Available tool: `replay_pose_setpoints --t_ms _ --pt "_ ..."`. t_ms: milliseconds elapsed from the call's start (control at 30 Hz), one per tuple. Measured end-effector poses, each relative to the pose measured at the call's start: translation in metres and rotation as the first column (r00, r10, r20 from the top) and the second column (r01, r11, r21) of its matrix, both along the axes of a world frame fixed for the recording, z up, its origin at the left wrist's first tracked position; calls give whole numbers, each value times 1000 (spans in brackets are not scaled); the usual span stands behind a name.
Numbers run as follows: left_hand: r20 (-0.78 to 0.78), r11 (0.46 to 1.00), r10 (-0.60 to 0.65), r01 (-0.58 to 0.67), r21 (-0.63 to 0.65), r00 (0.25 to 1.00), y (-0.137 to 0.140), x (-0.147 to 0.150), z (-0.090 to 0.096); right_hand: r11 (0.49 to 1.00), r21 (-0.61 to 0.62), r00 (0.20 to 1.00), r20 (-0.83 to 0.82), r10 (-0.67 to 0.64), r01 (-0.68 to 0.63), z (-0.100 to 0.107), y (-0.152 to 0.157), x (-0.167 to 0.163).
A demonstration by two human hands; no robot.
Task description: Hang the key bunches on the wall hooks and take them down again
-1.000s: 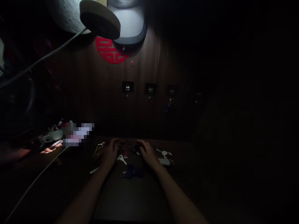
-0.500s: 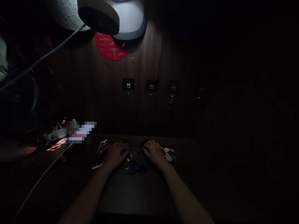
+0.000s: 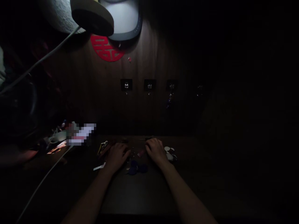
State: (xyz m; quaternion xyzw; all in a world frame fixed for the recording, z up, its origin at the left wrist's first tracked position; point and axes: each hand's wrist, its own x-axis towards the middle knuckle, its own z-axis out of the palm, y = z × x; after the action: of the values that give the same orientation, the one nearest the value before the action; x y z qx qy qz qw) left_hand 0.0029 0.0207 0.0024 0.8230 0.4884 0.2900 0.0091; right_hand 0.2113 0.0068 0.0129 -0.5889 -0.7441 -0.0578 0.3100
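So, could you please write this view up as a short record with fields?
left hand: low over the dark table; grip unclear
right hand: low, beside white rounded items; grip unclear
between hands: reddish item
nearer the person: dark blue discs
by left wrist: pale strip
background: red cut-out; dark plates in a row, small bunch hanging below one
light: dim, picture's right side nearly black

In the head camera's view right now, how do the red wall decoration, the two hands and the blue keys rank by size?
1. Red wall decoration, even partly covered
2. Left hand and right hand, too alike to rank
3. Blue keys
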Motion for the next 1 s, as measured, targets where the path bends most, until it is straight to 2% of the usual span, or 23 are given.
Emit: replay_pose_setpoints --t_ms 167,400,600,733,833,900,1000 --pt "-142 1000 21 -18 18 990 -7 13 0 996 -19 995 39 93 -92 -2 0 -11" --pt "-137 998 53 -59 -37 989 -7 20 1 992 -55 993 23 112 -110 0 -2 -15" --pt "17 995 60 -58 -86 998 -4 18 1 986 -116 991 -81 108 -117 -2 -1 -19" --pt "214 992 85 -63 -108 973 -1 18 3 972 -167 966 -227 127 -167 -2 0 -25" --pt "346 990 85 -39 -137 934 -3 19 6 951 -130 897 -388 213 -282 0 -1 -30" --pt "374 990 76 -24 -141 924 -5 21 7 936 -85 842 -470 265 -342 0 -1 -33" --pt "384 991 50 1 -131 922 -8 22 8 932 -38 784 -553 282 -361 0 1 -35"
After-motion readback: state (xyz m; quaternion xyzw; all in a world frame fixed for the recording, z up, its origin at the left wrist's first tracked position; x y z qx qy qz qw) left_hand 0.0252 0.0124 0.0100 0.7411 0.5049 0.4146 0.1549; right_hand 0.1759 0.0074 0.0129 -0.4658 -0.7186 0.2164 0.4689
